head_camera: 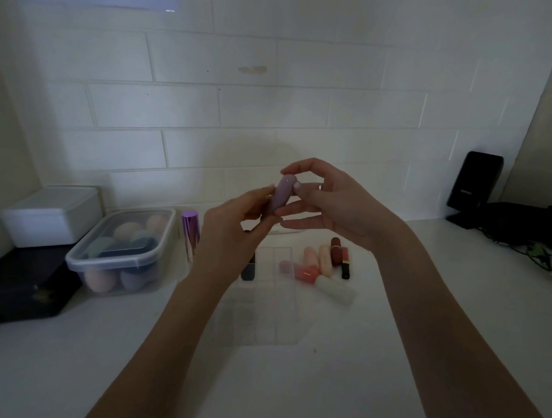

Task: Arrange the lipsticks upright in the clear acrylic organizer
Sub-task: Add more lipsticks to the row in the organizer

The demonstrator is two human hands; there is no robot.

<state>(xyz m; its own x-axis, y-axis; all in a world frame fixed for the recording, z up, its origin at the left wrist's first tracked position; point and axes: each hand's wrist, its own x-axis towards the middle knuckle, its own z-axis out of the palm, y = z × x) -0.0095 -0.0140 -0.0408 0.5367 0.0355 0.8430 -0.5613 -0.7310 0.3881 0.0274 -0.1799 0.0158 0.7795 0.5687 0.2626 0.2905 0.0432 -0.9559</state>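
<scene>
Both hands, left hand [235, 225] & right hand [329, 205], are pinching a lilac lipstick [281, 193] above the clear acrylic organizer [284, 258], w/ approx. two standing inside and a pile of loose lipsticks [324, 266] waiting alongside.

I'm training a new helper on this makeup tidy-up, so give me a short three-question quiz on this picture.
1. True or false: the pale purple lipstick is held by both the left hand and the right hand.
2. Where does the loose pile of lipsticks lie?
A. In the lidded tub
B. On the counter, just right of the clear organizer
C. On the white box
3. Fill in: the shiny purple tube stands ______ beside the tub.

Key: 1 true; 2 B; 3 upright.
</scene>
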